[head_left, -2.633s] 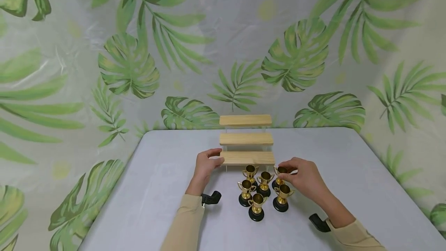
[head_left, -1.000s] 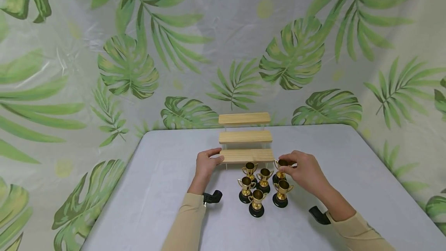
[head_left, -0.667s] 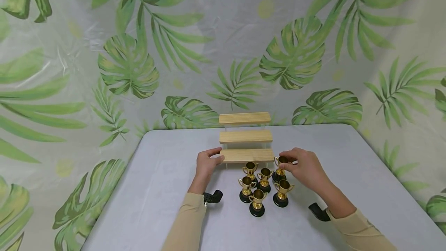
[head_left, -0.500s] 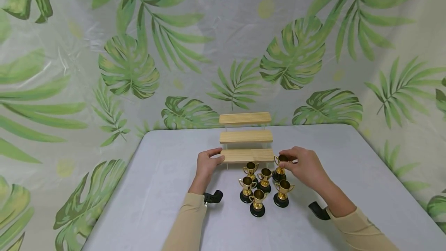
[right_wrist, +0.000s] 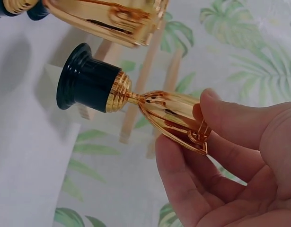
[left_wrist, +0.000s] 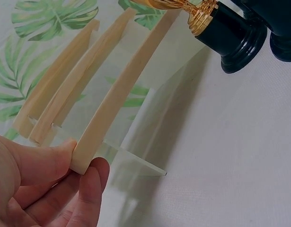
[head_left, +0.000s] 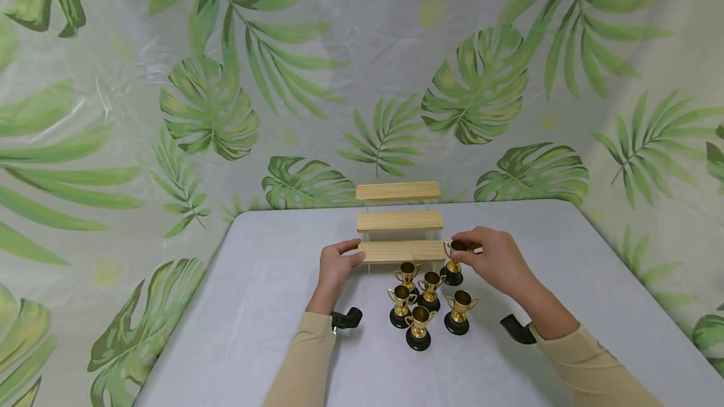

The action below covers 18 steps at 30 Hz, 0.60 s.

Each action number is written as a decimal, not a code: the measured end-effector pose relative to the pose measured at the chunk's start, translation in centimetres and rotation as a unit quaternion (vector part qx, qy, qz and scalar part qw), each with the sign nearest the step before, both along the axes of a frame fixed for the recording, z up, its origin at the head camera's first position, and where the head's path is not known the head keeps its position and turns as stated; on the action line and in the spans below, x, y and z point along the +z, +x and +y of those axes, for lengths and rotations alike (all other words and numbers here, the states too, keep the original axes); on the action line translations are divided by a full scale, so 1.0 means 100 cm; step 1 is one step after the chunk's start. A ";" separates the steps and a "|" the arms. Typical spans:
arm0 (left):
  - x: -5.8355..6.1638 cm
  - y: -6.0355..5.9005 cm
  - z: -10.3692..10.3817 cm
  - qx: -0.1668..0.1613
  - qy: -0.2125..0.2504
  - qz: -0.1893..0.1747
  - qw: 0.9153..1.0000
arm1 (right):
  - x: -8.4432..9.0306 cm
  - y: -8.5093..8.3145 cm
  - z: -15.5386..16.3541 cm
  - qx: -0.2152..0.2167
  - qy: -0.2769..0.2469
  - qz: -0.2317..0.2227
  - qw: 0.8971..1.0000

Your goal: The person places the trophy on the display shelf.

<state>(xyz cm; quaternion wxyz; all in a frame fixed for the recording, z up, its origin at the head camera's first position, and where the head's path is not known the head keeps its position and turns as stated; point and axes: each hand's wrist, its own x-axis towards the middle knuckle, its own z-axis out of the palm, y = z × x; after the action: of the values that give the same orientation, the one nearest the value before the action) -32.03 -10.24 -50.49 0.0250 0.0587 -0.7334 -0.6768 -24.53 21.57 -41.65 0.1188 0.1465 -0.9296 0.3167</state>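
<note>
Gold trophy, black-based, pinched at its cup between thumb and fingers of the right hand, lifted off the table beside the bottom shelf. Left hand grips that shelf's left end. Five trophies stand below.

Left hand pinching, thumb above; right hand fingers curled, gripping.
</note>
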 end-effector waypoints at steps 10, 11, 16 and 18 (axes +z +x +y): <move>-0.001 -0.002 -0.001 -0.002 -0.003 0.001 1.000 | 0.016 -0.004 -0.004 0.007 -0.001 0.009 1.000; -0.001 -0.002 -0.001 -0.003 -0.001 0.001 1.000 | 0.017 -0.005 -0.004 0.007 -0.001 0.009 1.000; -0.001 -0.002 -0.001 -0.003 0.004 0.002 1.000 | 0.024 -0.008 -0.008 0.008 0.000 0.012 1.000; -0.002 -0.002 -0.001 -0.003 0.001 0.004 1.000 | 0.028 -0.009 -0.010 0.009 0.000 0.015 1.000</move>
<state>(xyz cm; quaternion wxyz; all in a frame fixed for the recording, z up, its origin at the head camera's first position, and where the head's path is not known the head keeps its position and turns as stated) -32.23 -10.36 -50.72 0.0260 0.0537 -0.7326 -0.6780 -25.42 20.58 -38.89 0.1295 0.1597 -0.9264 0.3154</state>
